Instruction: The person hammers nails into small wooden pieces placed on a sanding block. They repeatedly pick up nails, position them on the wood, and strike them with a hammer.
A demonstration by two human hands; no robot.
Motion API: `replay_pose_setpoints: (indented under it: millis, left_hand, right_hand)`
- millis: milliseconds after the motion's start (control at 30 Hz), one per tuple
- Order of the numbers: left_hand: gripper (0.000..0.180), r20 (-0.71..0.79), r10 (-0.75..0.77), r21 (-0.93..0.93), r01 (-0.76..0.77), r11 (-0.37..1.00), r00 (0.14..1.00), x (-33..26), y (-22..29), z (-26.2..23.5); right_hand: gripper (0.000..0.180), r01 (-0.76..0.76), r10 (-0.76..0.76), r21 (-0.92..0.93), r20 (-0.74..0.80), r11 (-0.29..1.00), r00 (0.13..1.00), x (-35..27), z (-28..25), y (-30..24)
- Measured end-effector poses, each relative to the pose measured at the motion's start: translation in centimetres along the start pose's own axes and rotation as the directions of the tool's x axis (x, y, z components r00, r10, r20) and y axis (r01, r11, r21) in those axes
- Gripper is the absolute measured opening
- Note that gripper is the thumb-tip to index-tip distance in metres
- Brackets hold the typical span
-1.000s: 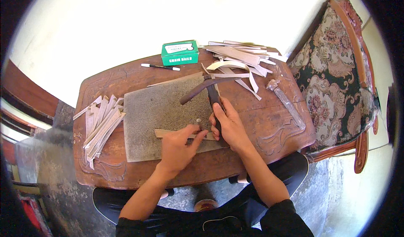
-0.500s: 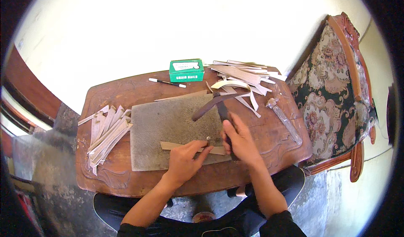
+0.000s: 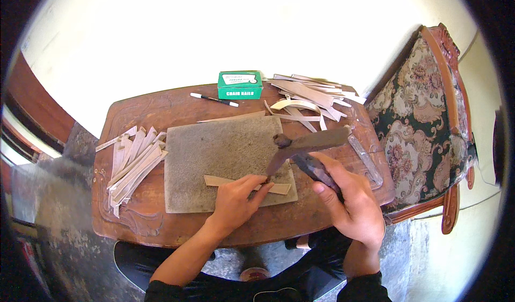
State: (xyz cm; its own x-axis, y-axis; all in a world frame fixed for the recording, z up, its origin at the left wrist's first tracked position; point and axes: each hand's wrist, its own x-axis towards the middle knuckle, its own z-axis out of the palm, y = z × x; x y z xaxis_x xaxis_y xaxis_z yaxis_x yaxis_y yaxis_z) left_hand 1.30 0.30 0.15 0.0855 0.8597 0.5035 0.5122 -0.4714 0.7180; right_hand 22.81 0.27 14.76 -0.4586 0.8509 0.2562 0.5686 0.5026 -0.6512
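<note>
A thin strip of pale wood or board [image 3: 280, 188] lies across a grey rectangular slab [image 3: 220, 146] close to its near edge. My left hand [image 3: 236, 197] rests over the strip, thumb and forefinger pinched around a nail. The nail itself is now mostly hidden behind the hammer. My right hand [image 3: 354, 197] is wrapped round the dark handle of a hammer [image 3: 316, 142] with a long, narrow, rusty-brown head. One end of that head points down to the nail at my left fingertips; whether they touch I cannot tell.
The carved wooden table [image 3: 177, 232] holds a pile of cut strips [image 3: 137, 165] at left and another pile [image 3: 308, 95] at the back right. A green nail box [image 3: 240, 85] and a marker [image 3: 214, 99] stand behind the slab. At right are a plastic-wrapped bar [image 3: 366, 159] and a floral chair [image 3: 418, 114].
My right hand has moved right and up toward the view, turning the hammer so its head end comes down at the nail. My left hand keeps its pinch on the strip.
</note>
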Motion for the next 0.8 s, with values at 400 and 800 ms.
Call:
replay_pose_setpoints:
  millis: [400, 800]
  left_hand:
    - [0.016, 0.005, -0.021, 0.007, 0.021, 1.000, 1.000, -0.2, -0.3, 0.1]
    - [0.016, 0.011, -0.013, 0.026, 0.013, 1.000, 1.000, -0.1, -0.2, 0.0]
  right_hand:
    - [0.038, -0.036, 0.037, 0.020, -0.073, 0.999, 0.997, 0.0, 0.4, -0.8]
    - [0.039, -0.019, 0.017, -0.029, -0.075, 0.999, 0.997, -0.1, 0.9, -0.4]
